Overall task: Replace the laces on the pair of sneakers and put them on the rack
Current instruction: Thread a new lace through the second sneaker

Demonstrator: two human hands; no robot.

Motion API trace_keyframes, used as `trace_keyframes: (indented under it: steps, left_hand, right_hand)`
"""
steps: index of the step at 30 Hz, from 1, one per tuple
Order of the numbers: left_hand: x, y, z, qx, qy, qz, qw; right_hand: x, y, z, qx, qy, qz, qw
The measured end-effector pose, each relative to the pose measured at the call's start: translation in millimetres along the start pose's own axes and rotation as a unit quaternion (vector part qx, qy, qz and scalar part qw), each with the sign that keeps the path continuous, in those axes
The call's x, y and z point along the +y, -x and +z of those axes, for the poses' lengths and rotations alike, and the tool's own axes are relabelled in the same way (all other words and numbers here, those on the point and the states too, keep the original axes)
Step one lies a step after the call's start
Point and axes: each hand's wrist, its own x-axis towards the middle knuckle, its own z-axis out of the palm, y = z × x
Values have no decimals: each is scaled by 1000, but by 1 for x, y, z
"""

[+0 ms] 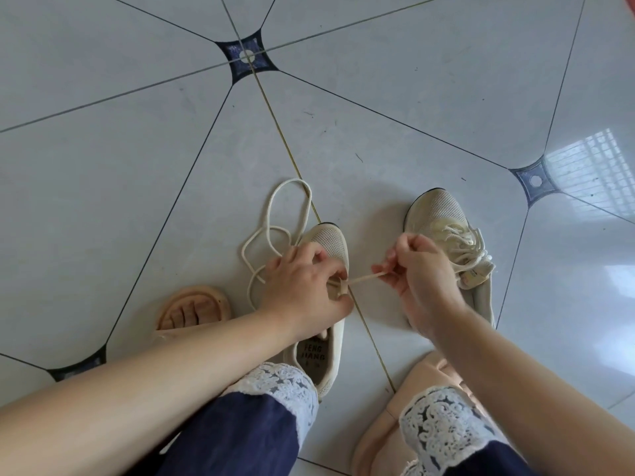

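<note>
Both hands [302, 286] [417, 269] pinch a cream lace [366, 278] over the near sneaker [330, 242].

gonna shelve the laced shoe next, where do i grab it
Likely the laced shoe by its heel rim, reaching down from your side: its toe points away and bunched laces crowd the front. The right hand, pinching the lace, covers that end now.

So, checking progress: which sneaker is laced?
The right sneaker, laces bunched on top. On the left sneaker, the lace mostly lies loose on the floor.
</note>
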Motion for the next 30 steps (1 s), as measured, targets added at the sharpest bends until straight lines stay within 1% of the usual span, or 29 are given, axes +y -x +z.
trace_keyframes:
  steps: [3, 5, 7, 8, 10, 11, 12, 13, 15, 17, 18, 19, 20, 22, 25, 27, 29, 30]
  left_hand:
    - [-5, 1, -1, -9, -12, 6, 1000]
    - [-9, 2, -2, -11, -17, 12, 1000]
    - [-10, 3, -3, -10, -22, 16, 1000]
    - [-11, 3, -3, -11, -25, 17, 999]
    - [-11, 4, -2, -14, -28, 17, 999]
    - [-11, 4, -2, -16, -28, 18, 999]
    - [-12, 4, -1, -18, -29, 21, 999]
    - [-12, 4, -1, -20, -30, 22, 999]
    - [-13, 4, -1, -15, -30, 23, 999]
    - [-13, 4, 0, -6, -26, 23, 999]
    - [-13, 5, 0, -3, -25, 23, 999]
    - [-13, 5, 1, -1, -25, 20, 999]
    - [-12, 5, 1, 1, -25, 17, 1000]
    - [-11, 5, 1, 5, -26, 12, 1000]
    - [-12, 6, 1, 12, -20, 15, 1000]
    - [-15, 6, 1, 8, -22, 28, 999]
    - [-16, 4, 1, 6, -20, 34, 999]
    - [-17, 3, 1, 8, -16, 35, 999]
  right_hand:
    - [-47, -19, -20, 83, -25, -64, 994]
    - [-92, -28, -56, 139, -62, -140, 978]
    - [-130, -30, -87, 161, -46, -220, 961]
    - [-140, -29, -95, 152, -37, -246, 957]
    - [-132, -25, -87, 136, -39, -231, 963]
    - [-116, -22, -72, 131, 13, -205, 970]
    - [-94, -18, -54, 110, 99, -173, 974]
    - [-72, -14, -35, 74, 182, -140, 970]
    - [-27, -7, -9, -11, 303, -116, 946]
    - [9, -1, 2, -85, 427, -116, 893]
    - [21, 1, 3, -105, 474, -117, 866]
    - [30, 2, 4, -117, 500, -119, 850]
    - [36, 4, 5, -125, 511, -121, 842]
    - [42, 5, 7, -126, 531, -136, 827]
    - [38, 5, 9, -125, 601, -166, 772]
    - [29, 3, 8, -115, 633, -203, 738]
    - [13, -1, 2, -80, 632, -251, 729]
    - [2, -4, -2, -52, 619, -272, 735]
